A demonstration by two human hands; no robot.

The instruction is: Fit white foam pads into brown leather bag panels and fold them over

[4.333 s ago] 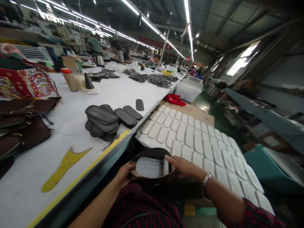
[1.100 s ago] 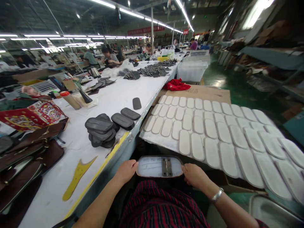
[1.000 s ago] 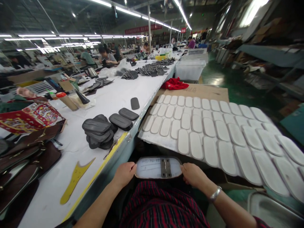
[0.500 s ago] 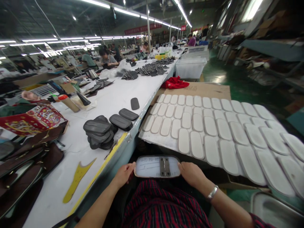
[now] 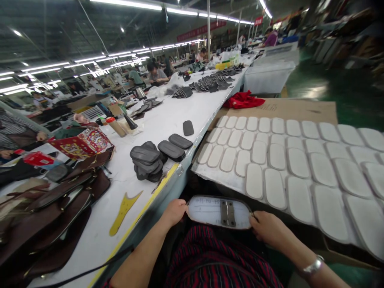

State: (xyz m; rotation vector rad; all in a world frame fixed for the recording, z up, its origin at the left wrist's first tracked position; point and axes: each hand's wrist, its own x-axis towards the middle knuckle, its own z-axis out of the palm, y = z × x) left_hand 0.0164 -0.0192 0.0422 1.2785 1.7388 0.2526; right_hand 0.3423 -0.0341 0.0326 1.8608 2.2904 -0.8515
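Note:
An oval white panel (image 5: 207,210) with a metal hinge (image 5: 228,213) and faint handwriting on it lies level over my lap. My left hand (image 5: 175,212) pinches its left end, and my right hand (image 5: 267,227) grips its right end. On the white table to the left is a pile of dark grey oval pads (image 5: 147,158), with several more pads (image 5: 171,150) beside it. Rows of white oval pieces with grey edges (image 5: 277,188) cover a board at the right.
A yellow template (image 5: 124,212) lies near the table's yellow-taped edge. Brown bags (image 5: 60,216) and a red printed box (image 5: 85,144) stand at the left. A red cloth (image 5: 246,100) rests on cardboard (image 5: 303,110). Other people work further back.
The view has turned to the left, showing more of the left table. The panel, still in both hands, now slopes down slightly towards its right end.

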